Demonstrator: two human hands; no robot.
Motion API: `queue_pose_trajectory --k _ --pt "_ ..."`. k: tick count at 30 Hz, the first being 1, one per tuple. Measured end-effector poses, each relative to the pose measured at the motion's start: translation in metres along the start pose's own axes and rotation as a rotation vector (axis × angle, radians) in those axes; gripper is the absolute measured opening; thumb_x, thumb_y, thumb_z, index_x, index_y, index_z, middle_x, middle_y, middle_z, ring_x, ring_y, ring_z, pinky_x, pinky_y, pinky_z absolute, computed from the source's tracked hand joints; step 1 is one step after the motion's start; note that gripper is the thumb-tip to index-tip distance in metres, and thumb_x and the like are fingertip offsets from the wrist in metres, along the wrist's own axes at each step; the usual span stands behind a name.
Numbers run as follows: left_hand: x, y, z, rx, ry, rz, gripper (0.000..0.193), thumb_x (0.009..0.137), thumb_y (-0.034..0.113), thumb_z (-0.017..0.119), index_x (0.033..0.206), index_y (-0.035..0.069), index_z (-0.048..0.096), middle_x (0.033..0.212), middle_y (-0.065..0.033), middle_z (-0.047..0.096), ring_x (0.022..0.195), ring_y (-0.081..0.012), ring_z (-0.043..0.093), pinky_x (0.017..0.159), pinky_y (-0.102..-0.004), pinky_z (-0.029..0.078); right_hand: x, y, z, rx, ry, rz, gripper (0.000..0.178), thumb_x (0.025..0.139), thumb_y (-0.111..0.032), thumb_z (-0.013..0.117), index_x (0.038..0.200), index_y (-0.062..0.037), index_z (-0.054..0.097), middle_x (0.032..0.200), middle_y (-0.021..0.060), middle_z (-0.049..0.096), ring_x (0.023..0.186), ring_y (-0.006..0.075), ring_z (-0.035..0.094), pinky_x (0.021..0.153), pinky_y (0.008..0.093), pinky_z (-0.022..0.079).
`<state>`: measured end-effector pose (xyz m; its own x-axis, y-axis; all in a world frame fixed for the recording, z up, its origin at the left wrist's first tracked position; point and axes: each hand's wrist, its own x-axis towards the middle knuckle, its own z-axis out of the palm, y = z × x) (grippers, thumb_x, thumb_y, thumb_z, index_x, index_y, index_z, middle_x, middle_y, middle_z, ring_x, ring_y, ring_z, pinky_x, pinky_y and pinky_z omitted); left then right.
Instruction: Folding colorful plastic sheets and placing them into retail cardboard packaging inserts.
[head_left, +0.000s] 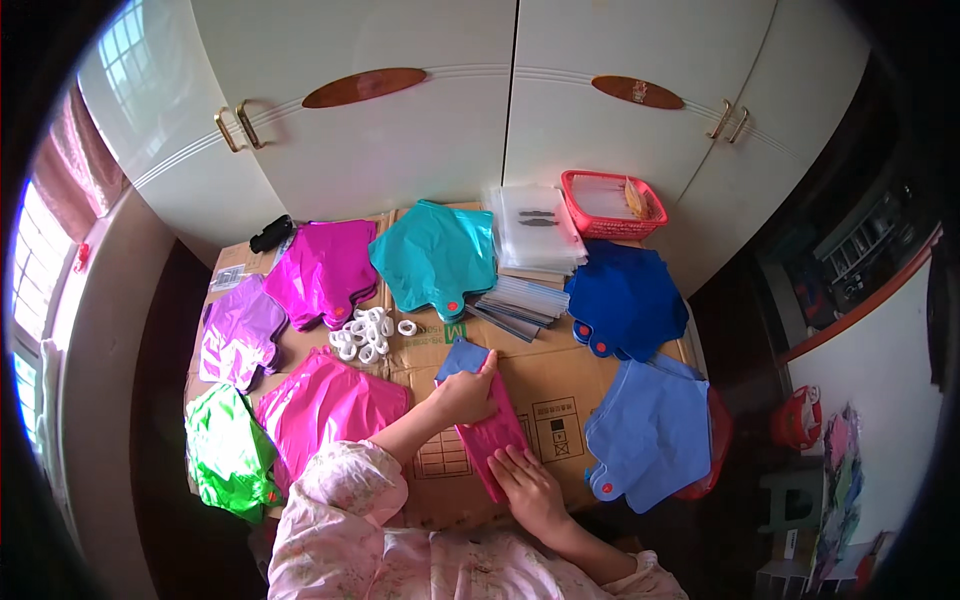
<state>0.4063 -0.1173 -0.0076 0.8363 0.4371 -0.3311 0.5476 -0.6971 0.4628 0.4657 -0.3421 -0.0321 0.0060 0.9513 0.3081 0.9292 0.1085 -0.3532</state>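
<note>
Currently in hand: one long, narrow pink bundle (485, 438), seemingly folded foil, lying aslant on the cardboard (575, 385) at the near middle, a blue-grey piece (463, 357) at its far end. Left hand (466, 398): across the bundle's upper part, fingers curled; whether they grip or merely press, cannot tell. Right hand (530, 490): on the lower part, fingers extended and unclosed, laid on the pink surface. Step, as judged: flattening or folding down the bundle. Next move calls for: left hand steadying, right palm pressing evenly, edges aligned. Nearby, left: pink foil stack (335, 405), white rings (366, 335).
</note>
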Motion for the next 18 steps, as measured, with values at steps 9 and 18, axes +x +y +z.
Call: queue_pose_trajectory --k 9,18 --pt "-0.002 -0.001 -0.011 -0.023 -0.109 0.065 0.116 0.066 0.030 0.077 0.143 -0.010 0.000 0.072 -0.0187 0.067 0.068 -0.0334 0.067 0.063 -0.0393 0.054 -0.023 0.006 -0.016 -0.119 -0.009 0.038 0.033 0.085 -0.010 0.051 0.116 -0.0022 0.061 0.119 0.0131 0.062 0.118 0.0257 0.055 0.107 0.0412 0.037" --pt "0.001 -0.005 -0.002 0.032 -0.135 0.092 0.138 0.054 0.043 0.088 0.141 -0.014 -0.003 0.081 -0.0257 0.065 0.078 -0.0394 0.065 0.069 -0.0421 0.052 -0.028 0.011 -0.032 -0.145 -0.052 0.008 0.029 0.083 -0.009 0.055 0.109 -0.0018 0.065 0.111 0.0132 0.066 0.113 0.0260 0.059 0.106 0.0457 0.037"
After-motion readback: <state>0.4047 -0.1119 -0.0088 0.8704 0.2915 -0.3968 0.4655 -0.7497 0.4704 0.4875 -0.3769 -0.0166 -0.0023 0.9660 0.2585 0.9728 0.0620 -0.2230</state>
